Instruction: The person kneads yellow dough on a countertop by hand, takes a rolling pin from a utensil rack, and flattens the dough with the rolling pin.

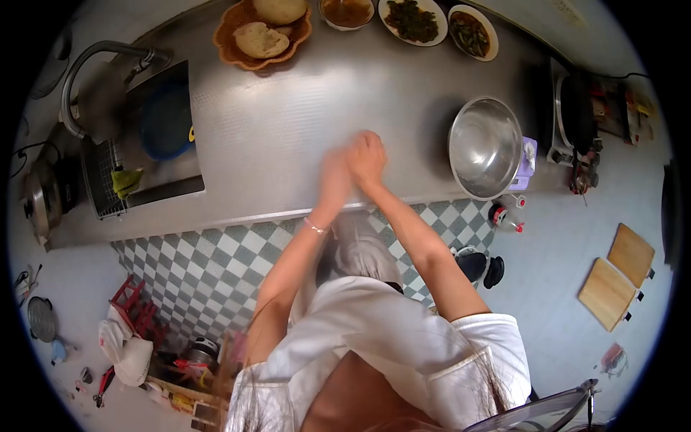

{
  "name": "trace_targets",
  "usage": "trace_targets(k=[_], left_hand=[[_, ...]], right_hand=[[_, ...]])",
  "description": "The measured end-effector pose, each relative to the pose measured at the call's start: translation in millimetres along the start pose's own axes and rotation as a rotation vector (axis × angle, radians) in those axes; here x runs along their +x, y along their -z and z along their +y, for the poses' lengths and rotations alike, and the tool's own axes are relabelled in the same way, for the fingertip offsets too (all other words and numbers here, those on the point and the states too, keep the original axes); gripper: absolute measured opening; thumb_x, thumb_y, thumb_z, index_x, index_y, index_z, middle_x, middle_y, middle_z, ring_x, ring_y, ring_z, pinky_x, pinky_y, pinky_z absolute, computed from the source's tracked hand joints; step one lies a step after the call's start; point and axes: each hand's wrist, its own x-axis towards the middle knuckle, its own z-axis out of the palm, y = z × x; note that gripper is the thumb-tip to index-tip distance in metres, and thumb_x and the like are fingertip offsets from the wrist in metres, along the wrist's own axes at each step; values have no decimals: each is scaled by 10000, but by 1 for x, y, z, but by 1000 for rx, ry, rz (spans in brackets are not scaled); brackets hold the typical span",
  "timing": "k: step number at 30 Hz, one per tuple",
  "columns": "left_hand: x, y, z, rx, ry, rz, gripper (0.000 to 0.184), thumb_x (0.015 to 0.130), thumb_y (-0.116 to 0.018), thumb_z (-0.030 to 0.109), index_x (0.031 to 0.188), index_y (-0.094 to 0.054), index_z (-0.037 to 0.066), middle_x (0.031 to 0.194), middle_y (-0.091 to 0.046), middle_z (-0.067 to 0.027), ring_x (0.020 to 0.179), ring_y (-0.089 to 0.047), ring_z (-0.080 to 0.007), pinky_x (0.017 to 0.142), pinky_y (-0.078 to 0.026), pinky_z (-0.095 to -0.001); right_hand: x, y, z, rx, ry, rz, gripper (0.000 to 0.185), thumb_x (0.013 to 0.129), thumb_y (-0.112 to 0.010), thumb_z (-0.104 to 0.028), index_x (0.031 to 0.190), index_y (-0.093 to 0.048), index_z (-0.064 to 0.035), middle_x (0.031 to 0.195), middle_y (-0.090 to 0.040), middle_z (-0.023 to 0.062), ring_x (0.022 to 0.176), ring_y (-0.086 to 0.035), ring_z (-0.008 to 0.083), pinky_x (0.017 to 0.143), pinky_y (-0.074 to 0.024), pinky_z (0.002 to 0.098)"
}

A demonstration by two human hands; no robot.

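Observation:
Close to the front edge of the steel counter (266,144), my two hands meet. My left hand (337,171), with a bracelet at its wrist, is smeared by motion and its fingers cannot be made out. Against it, my right hand (368,160) has its fingers curled in. Whatever lies between the hands, if anything, is hidden. To the right of them stands a shiny metal bowl (486,147) with nothing visible inside.
Along the back are a basket (224,45) of bread (260,40), a bowl of brown liquid (346,12) and two dishes of cooked food (412,20). A sink (165,183) with a tap (67,97) is at left. A purple tissue pack (527,162) and a stove (561,115) are at right.

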Motion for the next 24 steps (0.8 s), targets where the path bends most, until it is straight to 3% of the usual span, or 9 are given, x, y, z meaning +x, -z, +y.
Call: trace_targets(k=[2, 5, 8, 11, 14, 17, 18, 21, 24], left_hand=[[-12, 2, -29, -120, -165, 340, 475, 875, -502, -19, 1340, -405, 6, 1179, -540, -147, 1051, -558, -273, 861, -512, -355], [-30, -17, -37, -218, 160, 475, 452, 873, -541, 1, 1308, -421, -24, 1066, -560, -152, 994, -573, -214, 820, -529, -313], [-35, -45, -37, -580, 351, 300, 453, 856, -587, 12, 1277, -431, -48, 1111, -530, -157, 998, -566, -186, 813, -530, -298], [-12, -44, -20, -529, 287, 273, 433, 843, -614, 25, 1241, -454, -35, 1128, -494, -163, 956, -566, -212, 776, -527, -300], [-5, -27, 20, -162, 25, 249, 396, 828, -612, 5, 1202, -482, -4, 1109, -470, -164, 901, -566, -256, 748, -520, -318], [-7, -35, 53, 116, -72, 135, 385, 815, -595, -27, 1183, -502, 37, 1056, -465, -170, 870, -549, -317, 768, -506, -348], [-6, -35, 54, 156, -46, 79, 443, 798, -585, -60, 1215, -501, 64, 1104, -463, -174, 929, -542, -339, 802, -495, -356], [-8, -32, 35, -134, -40, 187, 490, 812, -584, -49, 1277, -471, 52, 1125, -477, -178, 984, -551, -316, 817, -494, -346], [-10, -18, 14, -38, -154, 387, 526, 836, -592, -19, 1332, -422, 26, 1101, -513, -165, 974, -585, -250, 792, -511, -322]], right_hand=[[20, -11, -19, 5, 140, 10, 124, 723, -691, -205, 785, -650, -106, 870, -601, 27, 773, -571, 251, 665, -462, 384], [33, -29, 3, -83, 219, -141, 75, 748, -679, -187, 746, -657, -116, 841, -609, 26, 739, -576, 242, 636, -460, 373], [37, -28, 2, -79, 138, -228, 112, 769, -667, -187, 692, -635, -112, 798, -596, 44, 723, -572, 246, 637, -450, 397], [54, 5, 4, 461, -384, -402, 198, 779, -665, -173, 615, -577, -103, 739, -553, 54, 688, -556, 259, 638, -435, 412], [47, 52, 20, 322, -539, -338, 168, 787, -636, -177, 654, -584, -88, 758, -547, 72, 741, -555, 272, 669, -422, 405], [1, 52, 46, -5, -321, -30, 118, 795, -609, -201, 749, -627, -93, 838, -577, 82, 837, -555, 278, 701, -415, 395], [-1, 50, 44, 44, -300, 48, 119, 787, -598, -211, 805, -636, -100, 865, -575, 86, 874, -537, 277, 706, -414, 399], [3, 25, 31, -60, -97, 125, 99, 770, -617, -205, 743, -618, -110, 822, -561, 64, 823, -538, 261, 690, -417, 402], [25, 6, 20, -91, 55, -24, 115, 763, -622, -222, 735, -628, -111, 821, -570, 46, 804, -548, 248, 701, -426, 387]])
